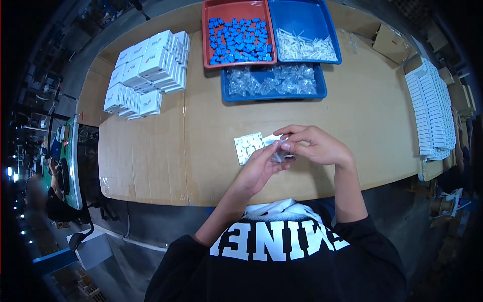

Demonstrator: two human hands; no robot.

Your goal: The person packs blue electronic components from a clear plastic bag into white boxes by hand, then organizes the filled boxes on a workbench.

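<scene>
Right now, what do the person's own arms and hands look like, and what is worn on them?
Both forearms are bare from about the elbow down. The left hand and the right hand wear no gloves; no ring or watch shows. The black sleeves end near the elbows and belong to a black top with large white block lettering.

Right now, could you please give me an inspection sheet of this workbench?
Surface: cardboard-covered table.
Job's things: small clear plastic bag held between both hands; white square plate lying flat beside them.
Clutter: red tray of blue parts; blue tray of white parts; second blue tray of clear bags; stacked white boxes; row of flat white cartons.
Grippers: left hand and right hand both pinch the bag.
Cables: nothing seen.
Surroundings: dim workshop, another person far left.
</scene>
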